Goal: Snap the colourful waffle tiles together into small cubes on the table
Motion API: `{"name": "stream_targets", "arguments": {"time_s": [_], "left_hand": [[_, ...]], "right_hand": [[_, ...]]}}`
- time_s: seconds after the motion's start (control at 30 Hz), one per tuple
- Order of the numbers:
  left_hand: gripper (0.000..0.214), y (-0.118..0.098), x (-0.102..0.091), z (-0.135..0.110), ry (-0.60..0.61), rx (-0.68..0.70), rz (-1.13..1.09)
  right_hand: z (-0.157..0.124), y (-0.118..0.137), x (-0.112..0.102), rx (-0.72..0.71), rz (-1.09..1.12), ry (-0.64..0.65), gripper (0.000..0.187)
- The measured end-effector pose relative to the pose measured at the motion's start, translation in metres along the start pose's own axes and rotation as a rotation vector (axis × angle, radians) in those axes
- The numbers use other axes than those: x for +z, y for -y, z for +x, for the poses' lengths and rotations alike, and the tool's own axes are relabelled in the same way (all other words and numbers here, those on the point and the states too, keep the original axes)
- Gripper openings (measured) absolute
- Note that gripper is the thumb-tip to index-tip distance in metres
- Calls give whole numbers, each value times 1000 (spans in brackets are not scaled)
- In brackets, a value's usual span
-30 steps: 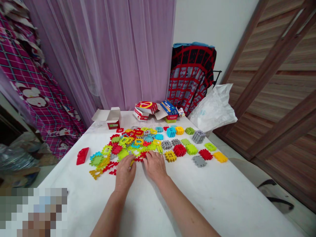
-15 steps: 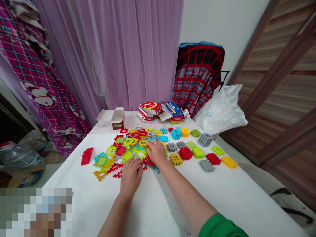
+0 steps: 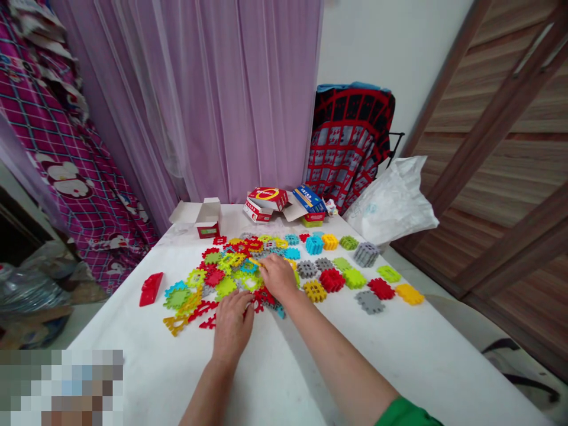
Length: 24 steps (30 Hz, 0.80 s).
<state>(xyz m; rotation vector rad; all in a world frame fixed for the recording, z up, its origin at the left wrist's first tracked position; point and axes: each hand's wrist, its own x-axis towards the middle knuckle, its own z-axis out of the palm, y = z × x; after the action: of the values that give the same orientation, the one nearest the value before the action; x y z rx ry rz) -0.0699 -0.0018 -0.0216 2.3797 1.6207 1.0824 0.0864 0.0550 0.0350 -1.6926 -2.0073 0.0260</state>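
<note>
A heap of interlocking plastic tiles in red, green, yellow, blue and grey lies spread on the white table. My right hand is over the right side of the heap, pinching a yellow tile that is tipped nearly edge-on. Just under that tile lies a blue tile with an open middle. At the heap's near edge rests my left hand, its fingers bent loosely over red tiles and its thumb apart; nothing shows in its grasp, though the fingertips are partly hidden.
Right of the heap stand sorted stacks, among them red, yellow, blue and grey. A red piece lies at the left. Open cardboard boxes line the back, and a white bag sits at the right edge.
My right hand has taken up the yellow tile and tilted it, uncovering the blue one beneath. My left hand has hardly moved over the heap. The whole view has shifted slightly.
</note>
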Motion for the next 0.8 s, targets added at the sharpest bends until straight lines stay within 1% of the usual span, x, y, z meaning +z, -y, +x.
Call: {"name": "stream_targets", "arguments": {"time_s": [0.07,0.1,0.17,0.23,0.27,0.33,0.43,0.6,0.7,0.8], "left_hand": [[23,0,1,0,-43,-1,12],[23,0,1,0,-69,1,15],[22,-1,0,1,-114,19,0],[21,-4,-2,3,-144,40,-41],[21,-6,-4,3,-150,46,-67],[22,-12,-6,3,-141,44,-117],[24,-21,-8,1,-88,-15,-194],[25,-33,-1,-3,39,-248,-406],[27,-38,4,-3,37,-368,-573],[33,-43,5,0,22,-467,-776]], "right_hand": [[-19,-11,-3,86,234,-72,24],[-29,-17,-3,153,383,-92,23],[-52,-26,-3,337,718,-93,25],[-72,-31,-2,502,999,-109,31],[-79,-31,-1,559,1103,-124,35],[-90,-29,-1,621,1241,-149,38],[-94,-23,-3,652,1352,-140,37],[-92,-18,-5,657,1435,-55,37],[-92,-18,-5,658,1438,-32,37],[-92,-17,-6,613,1400,1,32]]}}
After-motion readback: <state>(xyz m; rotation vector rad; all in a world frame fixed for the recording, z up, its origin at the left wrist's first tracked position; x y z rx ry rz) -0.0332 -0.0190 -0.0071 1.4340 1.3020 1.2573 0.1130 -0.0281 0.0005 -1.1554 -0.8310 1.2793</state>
